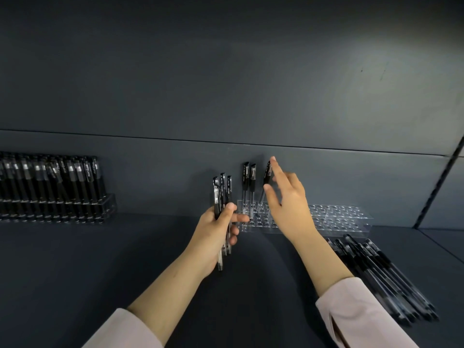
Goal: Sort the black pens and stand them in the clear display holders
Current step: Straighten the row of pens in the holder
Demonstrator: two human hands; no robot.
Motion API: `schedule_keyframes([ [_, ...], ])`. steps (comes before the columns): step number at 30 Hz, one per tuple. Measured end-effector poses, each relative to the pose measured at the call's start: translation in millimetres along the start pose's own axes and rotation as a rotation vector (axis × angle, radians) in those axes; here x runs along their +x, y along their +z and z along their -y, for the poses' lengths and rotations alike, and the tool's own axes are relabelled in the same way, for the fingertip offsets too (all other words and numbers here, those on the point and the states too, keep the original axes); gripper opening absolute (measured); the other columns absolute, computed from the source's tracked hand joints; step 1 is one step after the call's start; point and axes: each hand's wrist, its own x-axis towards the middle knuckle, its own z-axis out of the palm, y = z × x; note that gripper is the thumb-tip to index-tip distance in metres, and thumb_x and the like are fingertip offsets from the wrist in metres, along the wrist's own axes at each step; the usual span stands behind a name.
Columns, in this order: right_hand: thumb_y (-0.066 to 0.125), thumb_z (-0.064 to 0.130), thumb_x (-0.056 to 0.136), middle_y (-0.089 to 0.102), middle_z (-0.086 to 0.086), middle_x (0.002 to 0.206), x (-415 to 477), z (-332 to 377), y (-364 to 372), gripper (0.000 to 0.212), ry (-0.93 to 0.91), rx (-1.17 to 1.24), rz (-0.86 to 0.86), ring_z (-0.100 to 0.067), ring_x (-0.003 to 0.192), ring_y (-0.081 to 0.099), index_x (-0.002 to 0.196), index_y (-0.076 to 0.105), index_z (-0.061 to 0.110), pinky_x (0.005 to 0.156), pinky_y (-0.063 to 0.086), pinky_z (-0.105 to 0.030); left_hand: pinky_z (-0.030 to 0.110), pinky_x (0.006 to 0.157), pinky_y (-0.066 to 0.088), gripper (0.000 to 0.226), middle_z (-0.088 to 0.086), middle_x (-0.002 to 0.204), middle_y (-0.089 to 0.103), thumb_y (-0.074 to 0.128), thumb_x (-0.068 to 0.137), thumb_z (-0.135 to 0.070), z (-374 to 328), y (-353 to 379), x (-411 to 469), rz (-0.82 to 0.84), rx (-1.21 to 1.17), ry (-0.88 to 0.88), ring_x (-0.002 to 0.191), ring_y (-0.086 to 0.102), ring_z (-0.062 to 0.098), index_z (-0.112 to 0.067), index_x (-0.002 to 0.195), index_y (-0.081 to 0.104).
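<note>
My left hand [216,227] grips three black pens [222,189] upright, in front of the left end of a clear display holder [339,217]. Two black pens [248,179] stand in the holder's back left holes. A third pen [266,178] leans there with its tip in a hole. My right hand [291,204] is raised beside it, fingers straight and spread; the index fingertip touches its cap and the thumb tip lies against its barrel. Most holes of this holder are empty.
A second clear holder [108,202] at the far left is packed with several black pens [50,177]. A pile of loose black pens [381,275] lies on the dark shelf at the right. A dark back wall stands close behind the holders.
</note>
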Motion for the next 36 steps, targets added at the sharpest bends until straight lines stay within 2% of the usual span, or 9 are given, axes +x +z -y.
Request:
schedule_keyframes([
  [8,0.049,0.023,0.098,0.048,-0.001,0.098,-1,-5,5,0.068,0.037,0.028,0.077,-0.023,0.090,0.046,0.152,0.010,0.039,0.091,0.042,-0.038,0.023,0.056,0.049,0.018,0.004,0.096,0.075,0.052,0.101,-0.020,1,2,0,-0.007,-0.009,0.010,0.067,0.056,0.009,-0.008,0.111,0.061],
  [12,0.048,0.023,0.099,0.049,-0.002,0.098,0,-5,6,0.069,0.027,0.035,0.092,-0.024,0.089,0.046,0.151,0.007,0.039,0.092,0.040,-0.036,0.025,0.056,0.052,0.020,0.001,0.096,0.074,0.051,0.101,-0.030,-1,1,-3,0.013,0.005,0.000,0.067,0.064,0.012,-0.020,0.112,0.065],
  [16,0.047,0.021,0.099,0.049,-0.003,0.098,1,-5,5,0.069,0.046,0.059,0.101,-0.025,0.088,0.046,0.149,0.004,0.041,0.093,0.041,-0.038,0.025,0.048,0.045,0.020,-0.001,0.082,0.074,0.050,0.100,-0.037,-2,-1,-4,0.020,0.038,-0.028,0.054,0.058,0.012,-0.028,0.111,0.063],
  [22,0.045,0.020,0.100,0.050,-0.005,0.099,4,0,1,0.067,0.108,0.151,0.160,-0.018,0.089,0.046,0.149,0.006,0.043,0.091,0.038,-0.028,0.023,0.043,0.035,0.020,0.000,0.076,0.067,0.049,0.101,-0.030,-1,2,-2,0.003,0.019,-0.047,0.051,0.047,0.009,-0.014,0.110,0.059],
  [27,0.045,0.018,0.101,0.046,-0.001,0.104,8,2,-5,0.058,0.280,0.445,0.164,-0.008,0.086,0.046,0.144,0.022,0.049,0.097,0.044,-0.034,0.024,0.046,0.038,0.017,0.005,0.090,0.070,0.049,0.102,-0.022,-1,5,-1,0.011,-0.015,-0.039,0.059,0.049,0.011,-0.013,0.111,0.060],
  [30,0.046,0.019,0.100,0.042,-0.001,0.111,6,1,-5,0.049,0.305,0.399,0.186,-0.011,0.095,0.048,0.140,0.038,0.046,0.102,0.042,-0.035,0.024,0.050,0.041,0.018,0.001,0.094,0.072,0.050,0.101,-0.026,1,4,-2,0.033,0.032,-0.016,0.063,0.052,0.010,-0.019,0.112,0.063],
  [32,0.048,0.019,0.099,0.043,0.000,0.113,4,3,-2,0.048,0.288,0.359,0.179,-0.016,0.100,0.050,0.140,0.039,0.043,0.096,0.044,-0.027,0.024,0.050,0.042,0.018,-0.003,0.091,0.073,0.051,0.101,-0.028,1,3,-3,0.045,0.053,-0.009,0.062,0.053,0.009,-0.022,0.111,0.065],
  [34,0.049,0.018,0.099,0.047,-0.001,0.113,5,4,-1,0.047,0.296,0.356,0.120,-0.013,0.093,0.052,0.141,0.040,0.036,0.080,0.043,-0.012,0.024,0.050,0.041,0.019,-0.003,0.086,0.073,0.050,0.101,-0.030,1,2,-3,0.049,0.049,-0.014,0.059,0.053,0.010,-0.023,0.111,0.065],
  [36,0.050,0.018,0.098,0.051,-0.002,0.112,5,4,-2,0.043,0.307,0.340,0.050,-0.012,0.088,0.053,0.139,0.044,0.030,0.070,0.041,-0.008,0.024,0.048,0.040,0.019,-0.002,0.083,0.073,0.051,0.101,-0.032,1,1,-2,0.045,0.043,-0.015,0.057,0.052,0.012,-0.025,0.111,0.065],
])
